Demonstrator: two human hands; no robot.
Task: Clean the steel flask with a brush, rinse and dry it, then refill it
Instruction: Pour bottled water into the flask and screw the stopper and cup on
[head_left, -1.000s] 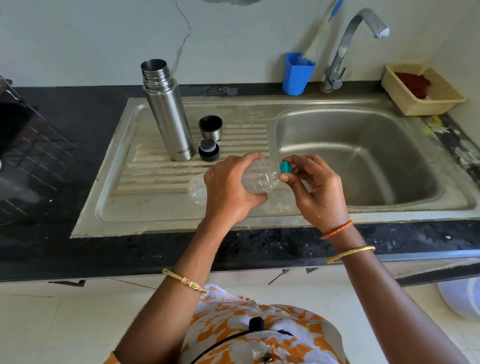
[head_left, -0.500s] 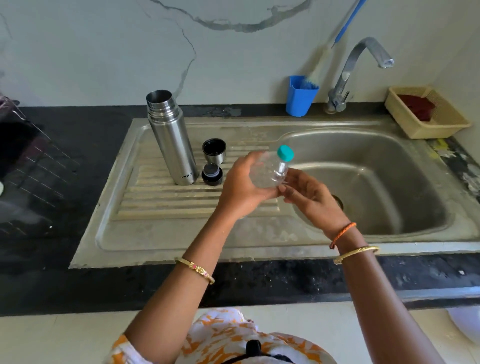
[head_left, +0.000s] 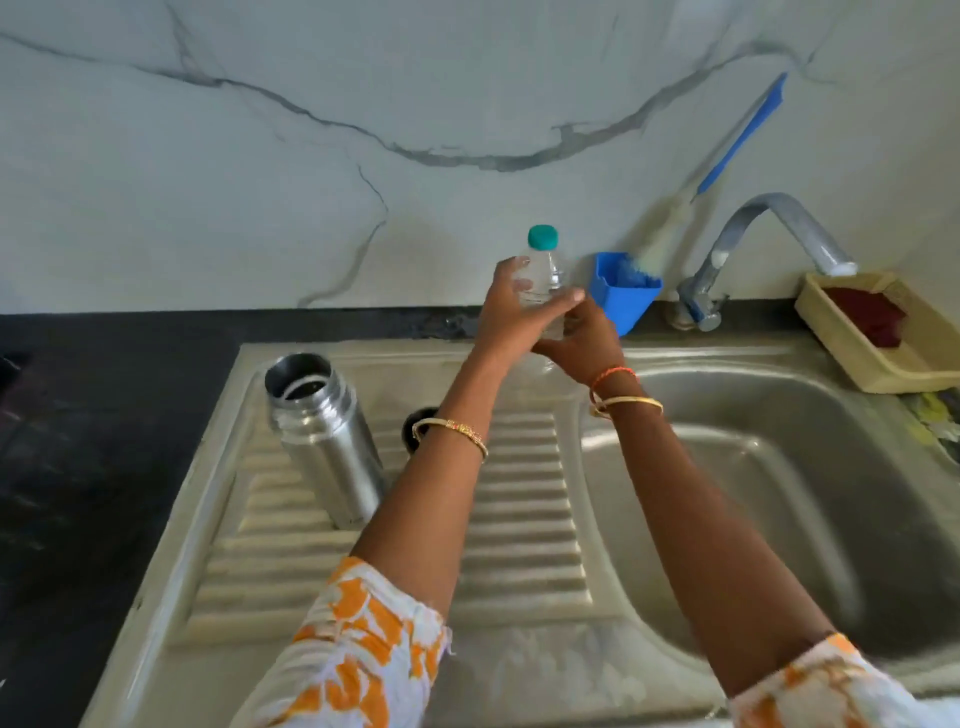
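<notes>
Over the back edge of the steel sink (head_left: 519, 665), the left hand (head_left: 506, 317) grips an upright clear plastic bottle (head_left: 543, 278) with a teal cap; the right hand (head_left: 584, 338) curls round its base. At eight o'clock from the bottle, the uncapped steel flask (head_left: 324, 441) stands on the drainboard.

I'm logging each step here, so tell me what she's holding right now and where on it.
A clear plastic bottle with a green cap: the left hand grips its body, and the right hand is at its lower part.
</notes>
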